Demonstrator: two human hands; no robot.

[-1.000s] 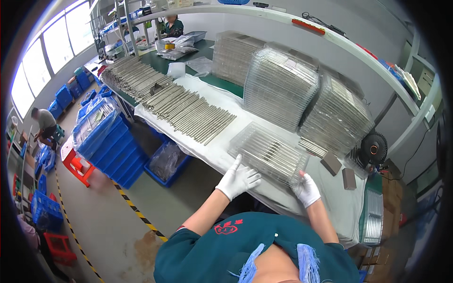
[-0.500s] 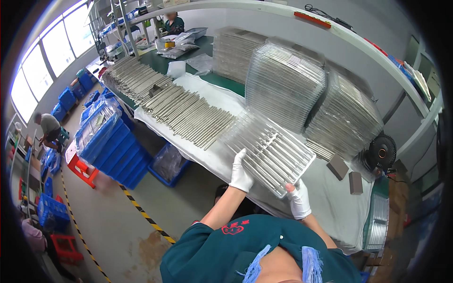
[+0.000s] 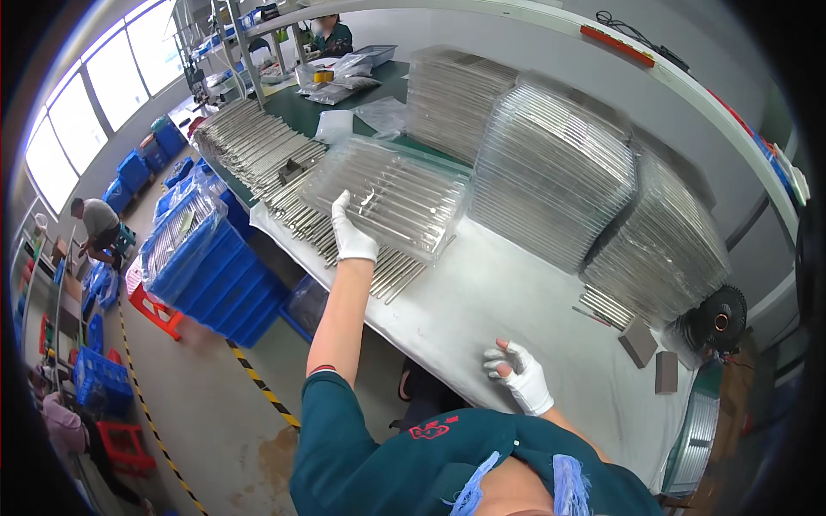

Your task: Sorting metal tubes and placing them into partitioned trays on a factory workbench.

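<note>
My left hand (image 3: 353, 230), in a white glove, grips the near left edge of a clear plastic tray (image 3: 391, 193). Long rod-like rows show in the tray; glare hides how many are rods and how many are grooves. It hangs over, or rests on, a row of thin metal rods (image 3: 396, 273) spread along the white cloth; which of the two I cannot tell. Lower right, my right hand (image 3: 521, 376) is over the cloth, its fingers loosely bent and apart, holding nothing. Its glove leaves the thumb and a fingertip bare.
Tall stacks of filled clear trays (image 3: 551, 163) line the table's back. Right of them are a black fan (image 3: 721, 320) and two brown blocks (image 3: 637, 342). Blue crates (image 3: 215, 284) and a red stool (image 3: 155, 311) stand on the floor at left. A person (image 3: 96, 225) sits beyond.
My left hand has carried the tray left and away from me, over the rods. My right hand has let go of the tray and is apart from it.
</note>
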